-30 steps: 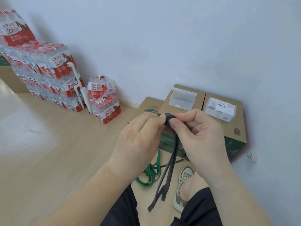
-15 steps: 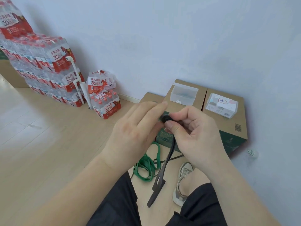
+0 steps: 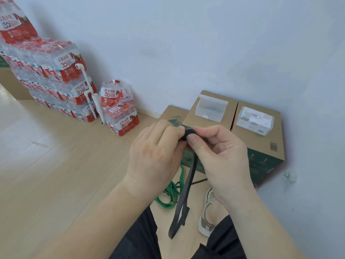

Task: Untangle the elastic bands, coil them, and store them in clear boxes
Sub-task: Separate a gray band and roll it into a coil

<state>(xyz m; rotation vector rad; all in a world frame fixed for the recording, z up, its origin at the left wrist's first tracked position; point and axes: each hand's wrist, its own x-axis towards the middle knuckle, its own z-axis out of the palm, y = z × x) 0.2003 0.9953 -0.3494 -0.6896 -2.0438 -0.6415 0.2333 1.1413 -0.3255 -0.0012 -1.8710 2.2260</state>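
A black elastic band [image 3: 186, 191] is partly wound into a small tight coil between both hands. Its loose tail hangs straight down toward the floor. My left hand [image 3: 156, 157] grips the coil from the left with curled fingers. My right hand [image 3: 218, 157] pinches the coil between thumb and forefinger from the right. A green elastic band [image 3: 169, 195] lies in a loose heap on the floor below, partly hidden by my left hand. An open clear box [image 3: 211, 110] stands on the cardboard boxes [image 3: 261, 143], and a second clear box [image 3: 254, 121] with a lid sits to its right.
Stacked packs of bottled water [image 3: 46, 79] line the wall at the left, with a white pipe [image 3: 91, 94] leaning on them. A smaller pack [image 3: 119, 111] stands nearer. My shoe [image 3: 208, 212] and dark shorts are below. The white wall runs close on the right.
The coil has grown a little as the hands turned it, and the hanging black tail is shorter. The view has shifted slightly.
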